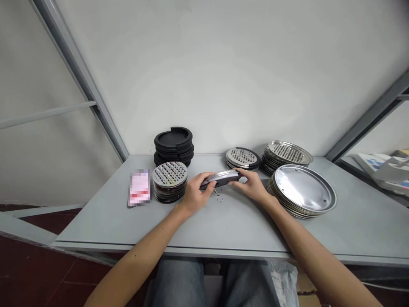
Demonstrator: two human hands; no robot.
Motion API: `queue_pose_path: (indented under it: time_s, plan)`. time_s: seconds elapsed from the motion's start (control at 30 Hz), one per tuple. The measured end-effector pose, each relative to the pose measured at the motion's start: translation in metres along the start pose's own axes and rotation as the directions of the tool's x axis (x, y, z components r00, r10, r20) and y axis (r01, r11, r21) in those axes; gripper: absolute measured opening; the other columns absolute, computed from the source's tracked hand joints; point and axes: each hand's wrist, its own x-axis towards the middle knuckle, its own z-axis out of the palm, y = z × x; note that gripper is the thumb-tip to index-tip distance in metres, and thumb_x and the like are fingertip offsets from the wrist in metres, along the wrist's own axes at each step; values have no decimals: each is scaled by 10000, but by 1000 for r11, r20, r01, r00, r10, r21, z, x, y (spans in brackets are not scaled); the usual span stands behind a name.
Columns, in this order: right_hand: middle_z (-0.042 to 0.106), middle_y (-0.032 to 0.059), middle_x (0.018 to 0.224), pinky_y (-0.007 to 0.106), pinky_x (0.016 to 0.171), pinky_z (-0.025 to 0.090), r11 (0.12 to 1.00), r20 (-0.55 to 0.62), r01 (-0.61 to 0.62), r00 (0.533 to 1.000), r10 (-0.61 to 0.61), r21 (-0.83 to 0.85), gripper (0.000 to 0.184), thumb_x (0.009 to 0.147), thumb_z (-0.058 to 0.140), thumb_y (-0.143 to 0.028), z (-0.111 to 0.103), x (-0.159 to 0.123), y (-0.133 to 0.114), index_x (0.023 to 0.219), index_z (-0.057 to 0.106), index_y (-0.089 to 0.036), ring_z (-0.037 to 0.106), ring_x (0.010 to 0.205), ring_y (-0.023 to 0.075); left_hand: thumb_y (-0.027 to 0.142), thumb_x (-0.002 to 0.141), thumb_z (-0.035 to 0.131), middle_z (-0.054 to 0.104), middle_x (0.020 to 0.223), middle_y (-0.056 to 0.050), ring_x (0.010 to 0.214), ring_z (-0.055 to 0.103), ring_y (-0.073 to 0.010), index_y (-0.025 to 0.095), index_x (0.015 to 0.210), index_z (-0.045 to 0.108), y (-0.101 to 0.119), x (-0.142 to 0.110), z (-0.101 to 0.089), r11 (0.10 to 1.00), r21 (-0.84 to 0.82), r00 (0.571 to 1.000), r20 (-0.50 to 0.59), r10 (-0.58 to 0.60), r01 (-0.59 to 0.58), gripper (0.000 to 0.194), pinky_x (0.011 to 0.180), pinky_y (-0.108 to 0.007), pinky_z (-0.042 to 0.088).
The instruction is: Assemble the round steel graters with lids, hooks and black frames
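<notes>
Between my two hands, above the middle of the table, a black-rimmed round metal disc (pixel 223 175) is tilted nearly edge-on. My left hand (pixel 195 194) grips its left side, thumb in front. Closed on the right end is my right hand (pixel 251 185), whose far fingers are partly hidden. Just below the disc shows a small wire clip (pixel 218 196); whether it is attached I cannot tell. Close to my left hand stands a stack of perforated grater plates (pixel 170 175). Behind my right hand lies a black-rimmed grater disc (pixel 243 157) with slots in its face.
Black round holders (pixel 174 147) are stacked at the back left. At right stand stacks of shiny metal lids (pixel 305 189) and rimmed grater plates (pixel 287 153). A blurred pink-screened phone-like item (pixel 139 187) lies left on the grey table (pixel 226 230). Metal frame posts (pixel 86 76) flank the wall.
</notes>
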Motion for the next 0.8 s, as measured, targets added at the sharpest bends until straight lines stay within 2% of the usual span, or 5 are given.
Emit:
queue_pose_path:
  time_s: [0.13,0.23,0.37,0.6,0.8]
  plan:
    - [718,70,979,358,765,537,998,-62,53,997,-51,41,377,746,727,-421,-6,2,-6,1052,678,-206,661,830,226,336,863,594,667,1112,-96,893,641,-194,148,1269,546,0,2,-6,997,-38,969,240,-63,74,449,789,-283,507]
    - [720,58,979,367,782,535,994,-79,87,994,-82,64,355,744,734,-416,-13,5,-11,1044,685,-234,659,856,227,340,902,544,681,974,-58,770,608,-154,132,1272,556,-1,3,-6,992,-74,942,328,-70,100,425,732,-249,488]
    - [722,60,983,376,775,537,991,-105,71,993,-59,114,389,710,762,-428,-17,8,-14,1041,690,-237,658,886,239,391,874,590,631,754,2,630,521,-116,120,1211,622,-5,4,-5,986,-75,946,300,-121,150,434,612,-211,443]
    - [719,54,999,368,782,526,982,-161,12,987,19,187,396,686,784,-407,-17,12,-17,1033,703,-233,650,899,230,423,808,662,640,786,-16,705,566,-141,110,1021,702,-5,7,-1,902,-278,935,224,-273,330,380,669,-230,469]
    - [723,43,983,387,816,521,952,-159,-50,982,102,301,410,635,820,-365,-18,13,-11,1010,724,-229,657,932,247,410,702,762,564,624,10,576,507,-107,97,776,699,1,10,1,835,-374,915,157,-373,404,328,549,-206,429]
